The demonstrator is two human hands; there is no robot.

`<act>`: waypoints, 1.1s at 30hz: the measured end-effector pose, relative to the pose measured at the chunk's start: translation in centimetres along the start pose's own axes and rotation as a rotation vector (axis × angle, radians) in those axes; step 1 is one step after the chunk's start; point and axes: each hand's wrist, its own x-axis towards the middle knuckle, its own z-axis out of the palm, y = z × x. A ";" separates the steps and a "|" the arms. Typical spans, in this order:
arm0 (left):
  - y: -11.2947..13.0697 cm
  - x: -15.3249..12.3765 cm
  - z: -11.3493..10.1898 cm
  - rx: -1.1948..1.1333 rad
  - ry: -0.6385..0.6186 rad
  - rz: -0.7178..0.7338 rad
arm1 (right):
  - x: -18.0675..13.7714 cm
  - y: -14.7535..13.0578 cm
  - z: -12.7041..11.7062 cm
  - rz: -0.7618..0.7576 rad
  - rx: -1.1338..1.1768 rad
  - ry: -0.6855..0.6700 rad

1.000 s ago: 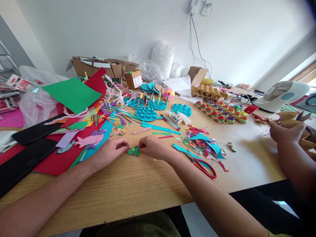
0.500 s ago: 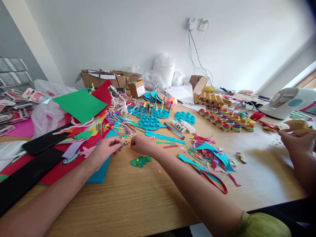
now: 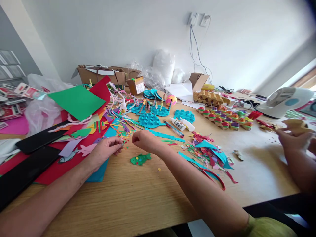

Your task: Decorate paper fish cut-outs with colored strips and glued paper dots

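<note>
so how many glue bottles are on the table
2, lying side by side beyond the right hand: one glue bottle with a label, the other bottle just right of it. More may hide in the clutter.

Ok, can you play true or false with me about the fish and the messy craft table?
1. The green paper fish lies flat on the wooden table. True.
2. The left hand is holding the fish. False: the fish lies apart from both hands, nearer the person than they are.
3. The red-handled scissors lie on the table to the right of the right hand. True.
4. The right hand is squeezing a glue bottle. False: the two glue bottles lie untouched farther back on the table.
5. A white fan sits at the far right of the table. True.
</note>
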 end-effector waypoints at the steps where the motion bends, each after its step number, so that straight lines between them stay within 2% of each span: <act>1: 0.0 0.0 0.1 0.026 -0.009 0.004 | -0.9 0.3 -0.4 0.010 -0.011 -0.015; 4: -0.2 -0.1 0.5 0.077 -0.051 0.014 | -3.9 1.6 -1.3 0.042 -0.047 -0.081; 7: -0.6 -0.2 0.9 0.086 -0.095 0.009 | -6.8 3.0 -0.9 0.090 -0.073 -0.126; 10: -0.7 -0.4 1.2 0.119 -0.127 0.024 | -8.8 4.1 0.4 0.058 -0.046 -0.120; 13: -0.3 -0.8 1.6 0.178 -0.167 0.064 | -9.8 4.1 1.2 0.016 0.000 -0.046; 17: 1.1 -1.7 2.8 0.100 -0.200 0.011 | -10.0 2.0 0.7 -0.013 0.210 0.122; 21: 1.8 -2.5 3.6 0.010 -0.210 -0.068 | -9.0 -0.5 0.6 0.055 0.427 0.126; 27: 1.3 -2.5 3.4 0.005 -0.200 -0.052 | -7.5 -1.1 2.2 0.041 0.447 0.191; 33: 1.3 -2.3 3.3 0.044 -0.201 -0.021 | -7.0 -1.2 2.4 0.063 0.416 0.214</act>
